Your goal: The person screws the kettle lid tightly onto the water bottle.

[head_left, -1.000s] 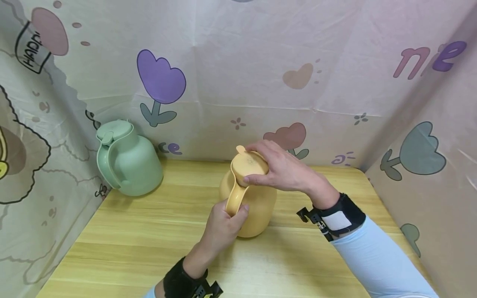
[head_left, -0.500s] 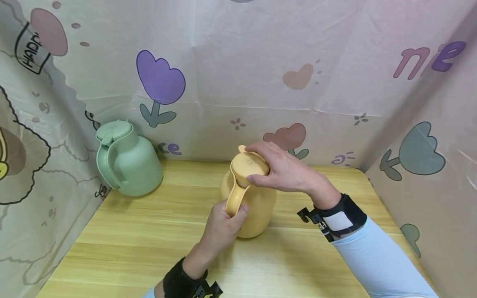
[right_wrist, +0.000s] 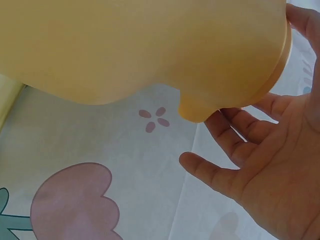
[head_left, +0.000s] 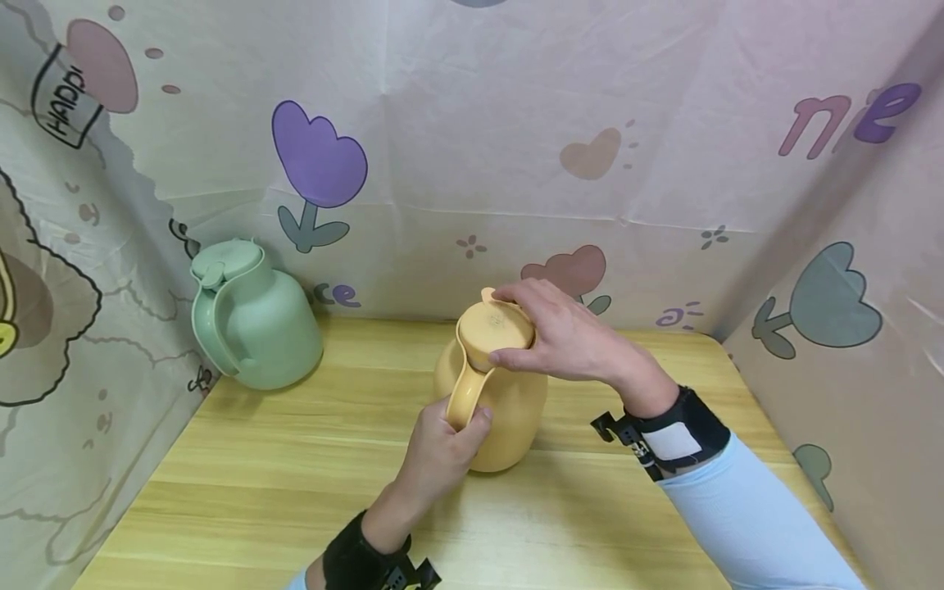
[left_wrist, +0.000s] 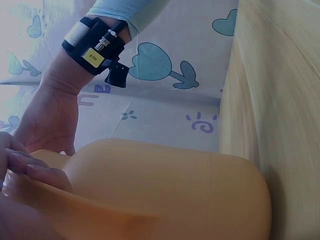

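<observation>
A yellow thermos jug [head_left: 515, 418] stands upright on the wooden table. My left hand [head_left: 438, 451] grips its handle [head_left: 465, 397], fingers wrapped round and thumb on the near side. On top sits a round yellow lid [head_left: 492, 329], held at its rim by my right hand [head_left: 564, 336], with the thumb at the front and fingers at the far side. In the right wrist view, the fingertips [right_wrist: 216, 120] touch the lid's edge beside the spout [right_wrist: 194, 111], while one finger is free of it. The left wrist view has the jug body [left_wrist: 165, 185] lying sideways across the picture.
A pale green thermos jug [head_left: 261, 319] with its lid on stands at the back left of the table [head_left: 332, 492]. Printed cloth [head_left: 472, 123] hangs behind the table and along both sides. Each wrist wears a black strap [head_left: 686, 434] with a small camera mount.
The lid's small tab has shifted slightly right as my right hand turns the lid a little, clockwise from above. My left hand and the jug body stay where they were.
</observation>
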Action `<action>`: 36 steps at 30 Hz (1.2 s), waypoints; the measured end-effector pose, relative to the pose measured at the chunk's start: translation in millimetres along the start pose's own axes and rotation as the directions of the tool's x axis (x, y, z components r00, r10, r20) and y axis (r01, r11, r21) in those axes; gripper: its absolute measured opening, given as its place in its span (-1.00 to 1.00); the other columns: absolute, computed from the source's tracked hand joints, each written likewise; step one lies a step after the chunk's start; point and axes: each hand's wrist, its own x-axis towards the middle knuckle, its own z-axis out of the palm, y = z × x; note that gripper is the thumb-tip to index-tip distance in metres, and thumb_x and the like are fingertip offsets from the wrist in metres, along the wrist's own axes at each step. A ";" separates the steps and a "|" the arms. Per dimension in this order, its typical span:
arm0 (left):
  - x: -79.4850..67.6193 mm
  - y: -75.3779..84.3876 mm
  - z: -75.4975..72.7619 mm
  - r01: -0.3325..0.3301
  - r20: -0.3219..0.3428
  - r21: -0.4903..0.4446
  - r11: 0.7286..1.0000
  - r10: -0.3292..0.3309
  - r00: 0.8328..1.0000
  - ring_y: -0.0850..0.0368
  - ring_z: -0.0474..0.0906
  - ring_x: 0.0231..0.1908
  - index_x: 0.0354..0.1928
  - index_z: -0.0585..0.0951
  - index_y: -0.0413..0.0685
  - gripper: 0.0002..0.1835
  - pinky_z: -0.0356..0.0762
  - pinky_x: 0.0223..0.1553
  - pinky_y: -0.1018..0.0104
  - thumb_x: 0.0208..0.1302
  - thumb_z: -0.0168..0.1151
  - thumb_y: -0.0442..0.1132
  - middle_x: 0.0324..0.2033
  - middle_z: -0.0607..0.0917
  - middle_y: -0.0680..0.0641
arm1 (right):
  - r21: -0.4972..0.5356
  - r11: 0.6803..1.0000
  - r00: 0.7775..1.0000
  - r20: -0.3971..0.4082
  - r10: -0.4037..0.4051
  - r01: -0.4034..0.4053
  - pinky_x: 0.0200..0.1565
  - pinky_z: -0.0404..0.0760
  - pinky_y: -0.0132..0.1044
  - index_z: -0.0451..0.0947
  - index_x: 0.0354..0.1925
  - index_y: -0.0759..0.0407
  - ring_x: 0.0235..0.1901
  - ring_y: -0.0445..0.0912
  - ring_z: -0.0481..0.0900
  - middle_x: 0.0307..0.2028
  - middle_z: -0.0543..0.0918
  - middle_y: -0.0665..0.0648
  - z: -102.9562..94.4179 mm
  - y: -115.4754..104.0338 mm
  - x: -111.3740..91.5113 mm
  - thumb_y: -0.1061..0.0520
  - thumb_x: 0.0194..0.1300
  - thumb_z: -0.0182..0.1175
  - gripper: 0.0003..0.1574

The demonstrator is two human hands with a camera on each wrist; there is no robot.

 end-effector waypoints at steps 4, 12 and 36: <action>-0.1 -0.5 0.4 0.026 -0.008 -0.001 1.000 -0.026 1.000 0.25 0.24 -0.78 -0.66 0.41 -0.06 -0.67 0.16 -0.75 0.43 0.26 0.22 -0.28 -0.80 0.33 0.02 | -0.005 1.000 1.000 0.011 -0.013 0.013 0.00 0.42 -0.15 0.35 0.22 -0.03 0.02 -0.18 0.36 0.09 0.46 -0.05 -1.8 -0.3 -1.2 -0.34 0.05 0.31 -0.14; -1.1 1.3 -0.5 0.023 0.003 -0.012 1.000 -0.023 1.000 0.25 0.25 -0.77 -0.64 0.43 -0.05 -0.68 0.18 -0.75 0.44 0.27 0.23 -0.26 -0.79 0.34 0.02 | -0.058 0.998 1.000 -0.024 -0.012 0.011 -0.12 0.38 -0.22 0.41 0.14 0.01 -0.15 -0.17 0.36 -0.10 0.46 -0.07 -0.1 0.3 -0.9 -0.54 0.02 0.21 -0.07; -3.3 26.9 -0.7 0.046 -0.005 -0.015 0.999 -0.046 0.999 0.29 0.20 -0.76 -0.66 0.40 -0.12 -0.68 0.15 -0.74 0.45 0.25 0.18 -0.37 -0.78 0.30 0.02 | 0.041 0.997 0.997 0.025 -0.070 0.069 0.06 0.40 -0.14 0.36 0.23 -0.10 0.10 -0.19 0.33 0.11 0.45 -0.10 2.4 -4.0 3.5 -0.34 0.11 0.28 -0.21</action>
